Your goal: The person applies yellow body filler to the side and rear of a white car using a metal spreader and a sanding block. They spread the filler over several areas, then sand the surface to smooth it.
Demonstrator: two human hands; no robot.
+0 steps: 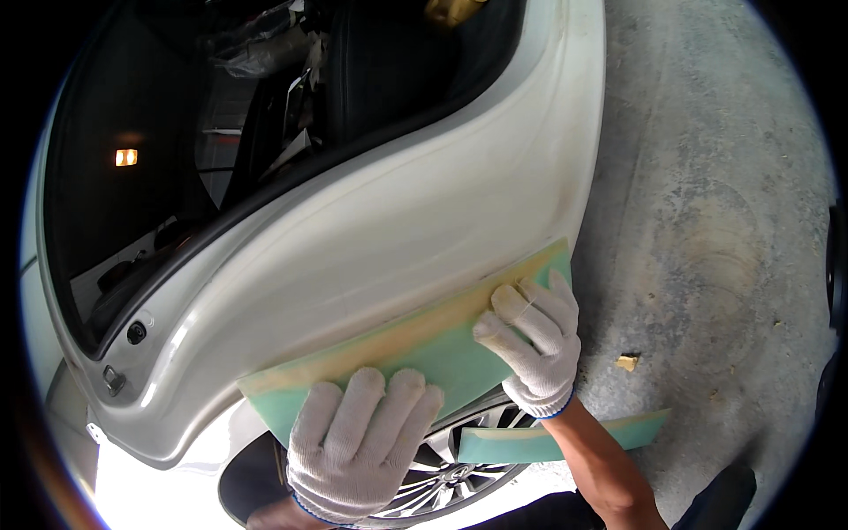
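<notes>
My left hand [362, 442] and my right hand [534, 340], both in white knit gloves, hold a wide, thin green sheet [450, 371] against a white car body panel [415, 221]. Fingers of both hands lie over its outer face, pressing or gripping; the thumbs are hidden. The left hand is at the sheet's lower left part, the right near its right end. A beige smear runs along the sheet's upper edge, which touches the panel. Below the right wrist is a narrower green strip [609, 435] with a beige edge, lying across the view of the wheel.
A spoked car wheel [455, 477] shows beneath the sheet. Dark glass and the car interior [389, 71] fill the upper left, with a metal latch loop [113, 380] at the panel's left. On the rough concrete floor [707, 221] lies a small yellowish scrap [627, 362].
</notes>
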